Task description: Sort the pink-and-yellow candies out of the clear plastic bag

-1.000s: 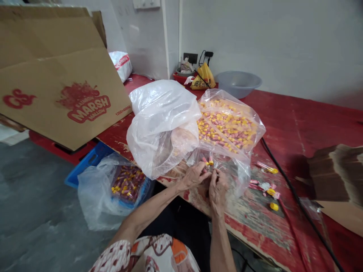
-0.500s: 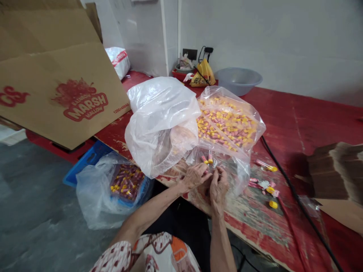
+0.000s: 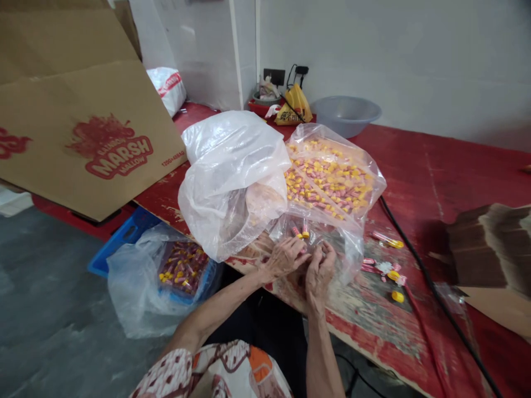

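My left hand (image 3: 286, 258) is closed at the table edge, its fingertips pinching a small pink tube (image 3: 303, 250) that is mostly hidden. Close beside it, my right hand (image 3: 321, 270) has its fingers curled inward; whatever they hold cannot be made out. Just beyond the fingertips, two small tubes with yellow caps (image 3: 305, 229) lie on the clear plastic of a bag's mouth. Behind them rests the large clear bag (image 3: 332, 174), full of pink tubes with yellow caps. A crumpled white plastic bag (image 3: 234, 160) bulges to the left of it.
Below on the left, a blue crate (image 3: 103, 251) lined with plastic holds many capped tubes. A big cardboard box (image 3: 83, 110) leans at left. Loose tubes and a yellow cap (image 3: 397, 297) lie at right, near a black cable (image 3: 423, 271) and stacked cardboard (image 3: 489, 249). A basin (image 3: 346, 113) stands behind.
The whole view has shifted slightly, moving things a little to the left. Both hands stay together at the table edge, with only small finger movement.
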A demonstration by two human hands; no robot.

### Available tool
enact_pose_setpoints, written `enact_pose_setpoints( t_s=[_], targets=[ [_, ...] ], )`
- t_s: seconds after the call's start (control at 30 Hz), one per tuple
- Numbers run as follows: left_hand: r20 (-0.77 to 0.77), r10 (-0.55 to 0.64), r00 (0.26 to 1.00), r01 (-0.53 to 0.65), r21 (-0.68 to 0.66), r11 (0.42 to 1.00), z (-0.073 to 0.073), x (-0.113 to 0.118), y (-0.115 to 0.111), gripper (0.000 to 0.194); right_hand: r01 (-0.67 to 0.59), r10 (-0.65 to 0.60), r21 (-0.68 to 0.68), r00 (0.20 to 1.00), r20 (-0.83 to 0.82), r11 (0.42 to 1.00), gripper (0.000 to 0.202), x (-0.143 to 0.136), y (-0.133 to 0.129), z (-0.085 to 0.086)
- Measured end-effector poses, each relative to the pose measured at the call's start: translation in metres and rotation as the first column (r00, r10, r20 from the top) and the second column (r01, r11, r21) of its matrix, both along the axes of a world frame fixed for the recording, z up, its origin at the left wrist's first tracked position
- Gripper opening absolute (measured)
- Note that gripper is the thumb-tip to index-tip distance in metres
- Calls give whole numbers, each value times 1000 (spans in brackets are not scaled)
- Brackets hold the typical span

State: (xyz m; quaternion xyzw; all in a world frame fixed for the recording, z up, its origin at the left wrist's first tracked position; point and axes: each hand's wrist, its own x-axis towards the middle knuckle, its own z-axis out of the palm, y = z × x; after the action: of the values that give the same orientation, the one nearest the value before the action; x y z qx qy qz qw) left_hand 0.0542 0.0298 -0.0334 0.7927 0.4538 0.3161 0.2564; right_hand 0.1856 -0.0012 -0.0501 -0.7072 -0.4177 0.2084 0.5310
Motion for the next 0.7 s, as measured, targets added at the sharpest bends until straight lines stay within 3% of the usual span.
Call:
enact_pose_setpoints(
  t_s=[0.23, 0.47, 0.53, 0.7],
  targets=[
    [-169, 27, 985, -2, 145, 989, -14, 3, -7, 18, -6, 5, 33, 999, 39, 999, 63, -3, 1, 1],
    [41, 96, 995, -103, 243, 965, -15, -8, -8, 15, -40, 40, 10, 999, 22, 999, 62, -1, -1, 3],
    [37, 113, 993, -118, 241, 963, -15, -8, -9, 15, -40, 40, 9, 999, 29, 999, 61, -1, -1, 2],
    [-112, 41, 993, -17, 213, 977, -17, 4, -5, 14, -26, 24, 35, 998, 66, 999, 63, -1, 2, -2]
  ],
)
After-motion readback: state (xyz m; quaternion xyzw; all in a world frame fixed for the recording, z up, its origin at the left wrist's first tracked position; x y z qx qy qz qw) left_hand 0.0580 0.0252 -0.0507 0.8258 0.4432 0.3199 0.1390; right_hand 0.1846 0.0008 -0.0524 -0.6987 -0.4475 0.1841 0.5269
